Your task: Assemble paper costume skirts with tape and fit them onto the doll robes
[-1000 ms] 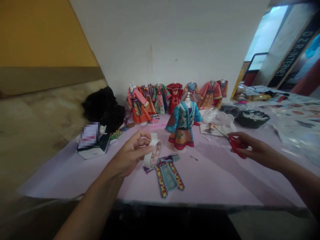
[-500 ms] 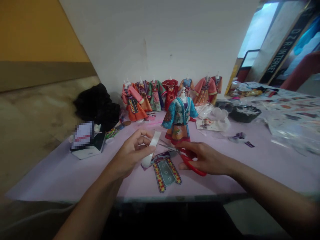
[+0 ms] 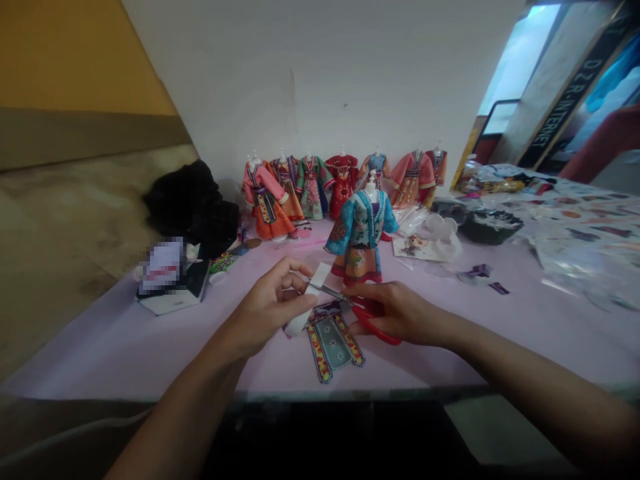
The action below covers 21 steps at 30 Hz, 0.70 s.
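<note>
Between the fingers of my left hand (image 3: 277, 303) is a white strip (image 3: 301, 322), held slanting upward. My right hand (image 3: 395, 312) grips red-handled scissors (image 3: 377, 328), whose blades lie across the upper part of the strip. Just below the hands, a small grey piece of doll clothing (image 3: 334, 343) with yellow-red side bands lies flat on the pink table surface (image 3: 425, 370). Behind the scissors stands a headless doll form in a blue robe (image 3: 363, 230) and orange skirt.
Several dressed doll forms (image 3: 313, 187) line the wall. At left are a black cloth bundle (image 3: 193, 203) and a dark box (image 3: 175, 297). To the right sit purple scraps (image 3: 499, 288), a printed card (image 3: 417, 247), a dark bowl (image 3: 490, 228) and plastic bags (image 3: 575, 257).
The scissors have moved left with my right hand, and their blades now reach across the white strip. The strip's upper end has shifted slightly right.
</note>
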Each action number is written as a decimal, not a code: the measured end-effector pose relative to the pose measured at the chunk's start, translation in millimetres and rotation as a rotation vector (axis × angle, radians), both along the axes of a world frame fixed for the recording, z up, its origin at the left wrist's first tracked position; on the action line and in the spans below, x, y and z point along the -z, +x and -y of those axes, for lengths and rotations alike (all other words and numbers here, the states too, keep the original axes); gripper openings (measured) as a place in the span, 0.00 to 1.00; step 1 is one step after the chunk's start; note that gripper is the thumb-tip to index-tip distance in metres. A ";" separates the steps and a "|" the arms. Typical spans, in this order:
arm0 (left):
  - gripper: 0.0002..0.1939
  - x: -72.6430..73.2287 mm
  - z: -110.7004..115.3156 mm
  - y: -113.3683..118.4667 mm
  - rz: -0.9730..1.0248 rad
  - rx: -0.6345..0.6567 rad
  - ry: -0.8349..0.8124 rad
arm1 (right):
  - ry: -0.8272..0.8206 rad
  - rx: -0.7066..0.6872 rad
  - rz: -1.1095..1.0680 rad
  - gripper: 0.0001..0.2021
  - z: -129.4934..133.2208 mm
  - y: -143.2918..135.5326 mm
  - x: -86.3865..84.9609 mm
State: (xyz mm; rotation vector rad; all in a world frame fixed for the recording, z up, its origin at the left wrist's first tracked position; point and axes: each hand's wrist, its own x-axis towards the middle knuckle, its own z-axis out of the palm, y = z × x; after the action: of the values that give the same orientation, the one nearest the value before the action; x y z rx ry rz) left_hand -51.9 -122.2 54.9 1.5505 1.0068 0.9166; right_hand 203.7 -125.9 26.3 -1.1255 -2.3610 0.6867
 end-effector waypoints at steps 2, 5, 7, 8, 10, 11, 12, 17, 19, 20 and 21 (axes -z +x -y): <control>0.18 -0.3 0.5 0.0 -0.010 -0.009 0.006 | 0.006 0.004 0.012 0.21 -0.5 0.2 0.7; 0.19 -1.0 1.0 0.2 -0.031 -0.012 -0.011 | 0.035 -0.008 0.019 0.19 -1.2 1.1 2.0; 0.20 -1.8 1.0 1.1 -0.037 -0.007 -0.027 | 0.061 -0.001 0.031 0.18 -1.5 1.7 3.5; 0.21 -2.2 0.9 1.8 -0.040 -0.004 -0.034 | 0.072 0.002 0.043 0.18 -1.7 1.9 4.4; 0.21 -3.0 0.7 2.5 -0.053 0.004 -0.034 | 0.104 0.009 0.070 0.18 -2.1 1.8 6.6; 0.21 -3.3 0.6 2.2 -0.068 0.009 -0.022 | 0.134 0.016 0.085 0.19 -2.5 1.7 7.6; 0.21 -3.7 0.2 1.1 -0.094 0.013 -0.003 | 0.174 0.030 0.101 0.20 -3.1 1.6 8.6; 0.19 -4.9 -9.0 -21.4 -0.476 -0.068 0.219 | 0.370 0.099 0.197 0.22 -6.7 7.2 9.2; 0.17 -1.6 -18.8 -37.1 -0.758 -0.145 0.300 | 0.426 0.104 0.232 0.21 -6.0 13.4 8.6; 0.16 2.2 -25.1 -45.6 -0.907 -0.170 0.294 | 0.452 0.106 0.252 0.21 -5.0 16.8 8.9; 0.14 7.7 -32.1 -54.3 -1.020 -0.188 0.280 | 0.476 0.103 0.275 0.21 -3.6 20.1 9.9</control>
State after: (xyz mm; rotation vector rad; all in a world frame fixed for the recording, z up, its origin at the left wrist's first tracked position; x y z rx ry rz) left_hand -106.2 -90.1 47.2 2.2540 1.8026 0.3397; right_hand 223.8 -122.3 16.4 -1.1638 -2.4760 -0.0782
